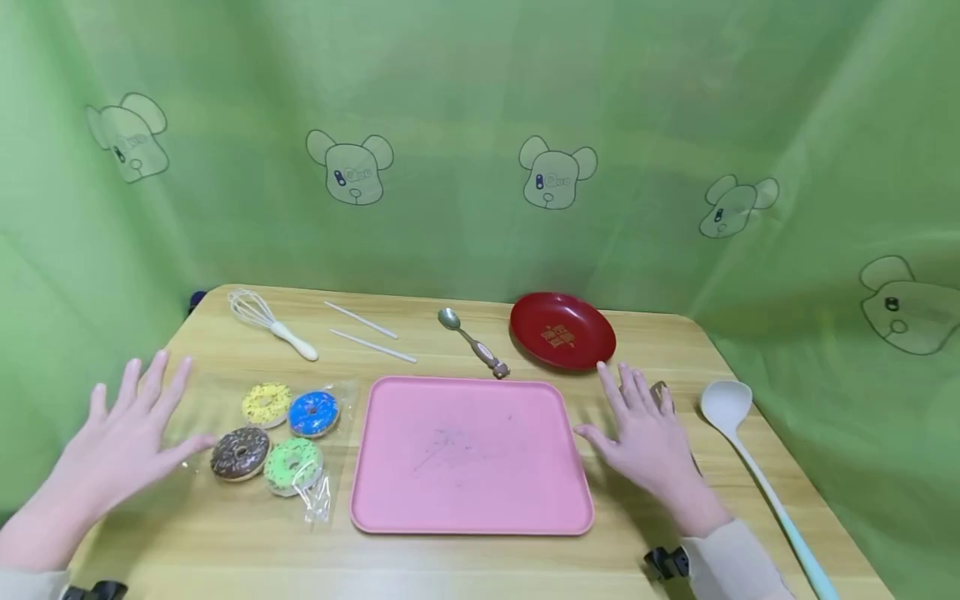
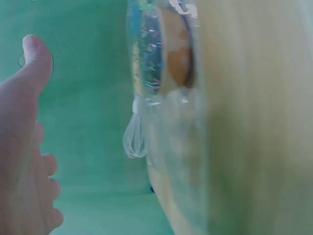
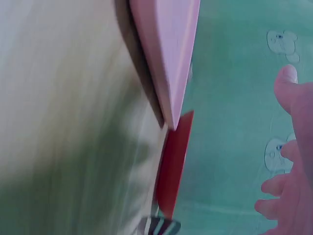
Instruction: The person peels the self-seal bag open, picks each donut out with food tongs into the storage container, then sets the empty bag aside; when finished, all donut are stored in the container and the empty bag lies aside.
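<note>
My left hand [image 1: 131, 425] hovers with spread fingers at the table's left side, its thumb tip close to the brown doughnut [image 1: 240, 454]. Beside that lie a yellow doughnut [image 1: 267, 405], a blue doughnut [image 1: 314, 414] and a green doughnut [image 1: 293, 467], all in clear plastic wrap. My right hand [image 1: 648, 429], fingers also spread, is held over the table just right of the pink tray [image 1: 472, 454]. Partly hidden beneath it is a dark, slim object [image 1: 659, 388]. Neither hand holds anything; the left wrist view shows the left hand [image 2: 22, 147] apart from the wrapped doughnuts.
Along the back lie a white whisk [image 1: 273, 321], two white sticks [image 1: 372, 345], a spoon [image 1: 472, 342] with a bear-shaped handle end and a red oval plate [image 1: 562, 331]. A long ladle [image 1: 765, 479] lies near the right edge. Green curtains [image 1: 465, 75] surround the table.
</note>
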The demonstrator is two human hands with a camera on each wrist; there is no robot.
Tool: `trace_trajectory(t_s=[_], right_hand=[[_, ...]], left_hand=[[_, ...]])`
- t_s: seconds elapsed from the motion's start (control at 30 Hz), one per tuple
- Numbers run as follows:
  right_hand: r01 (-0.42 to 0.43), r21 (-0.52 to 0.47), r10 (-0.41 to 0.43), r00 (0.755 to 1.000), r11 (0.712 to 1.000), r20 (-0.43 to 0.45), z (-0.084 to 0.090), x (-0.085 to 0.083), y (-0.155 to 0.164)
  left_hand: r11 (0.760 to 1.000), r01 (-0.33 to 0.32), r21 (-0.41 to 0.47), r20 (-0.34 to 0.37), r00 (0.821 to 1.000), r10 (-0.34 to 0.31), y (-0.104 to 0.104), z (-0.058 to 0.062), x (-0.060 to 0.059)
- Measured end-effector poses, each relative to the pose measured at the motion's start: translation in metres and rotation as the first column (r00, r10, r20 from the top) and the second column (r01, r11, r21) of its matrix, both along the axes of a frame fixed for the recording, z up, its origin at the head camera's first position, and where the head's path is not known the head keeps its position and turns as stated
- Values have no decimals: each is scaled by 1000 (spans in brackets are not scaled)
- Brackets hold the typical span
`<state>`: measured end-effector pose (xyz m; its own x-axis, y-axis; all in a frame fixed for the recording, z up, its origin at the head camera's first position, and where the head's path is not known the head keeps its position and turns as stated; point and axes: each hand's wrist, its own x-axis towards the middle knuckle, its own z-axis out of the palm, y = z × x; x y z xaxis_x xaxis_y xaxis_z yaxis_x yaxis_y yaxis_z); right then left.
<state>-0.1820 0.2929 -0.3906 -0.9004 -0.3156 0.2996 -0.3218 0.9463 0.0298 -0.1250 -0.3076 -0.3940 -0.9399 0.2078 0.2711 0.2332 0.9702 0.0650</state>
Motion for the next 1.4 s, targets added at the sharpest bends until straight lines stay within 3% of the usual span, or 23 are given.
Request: trace_trajectory(t_s=[0.27, 0.5, 0.77, 0.93, 1.1, 1.2, 1.4], right_hand=[[-51, -159, 61, 996, 986, 59, -9, 5, -33], [-112, -310, 150, 984, 944, 100, -2, 16, -79], [-76, -493, 230, 938, 867, 259, 1, 22, -134], [-134, -539, 323, 907, 832, 272, -3, 24, -160], [-205, -615, 454, 846, 762, 280, -8, 26, -188], [-224, -650, 505, 815, 727, 285, -8, 29, -207], [-270, -647, 560, 775, 713, 293, -10, 38, -241]], left_hand=[[987, 31, 158, 49, 998, -39, -7, -23, 5], [902, 23, 432, 228, 964, -134, -6, -41, 5], [867, -27, 498, 318, 935, -154, -7, -56, 10], [854, -43, 518, 354, 920, -169, -10, -65, 14], [848, -38, 529, 375, 907, -193, -14, -69, 13], [856, -23, 516, 375, 905, -202, -15, -70, 10], [906, -9, 422, 376, 912, -166, -14, -74, 8]])
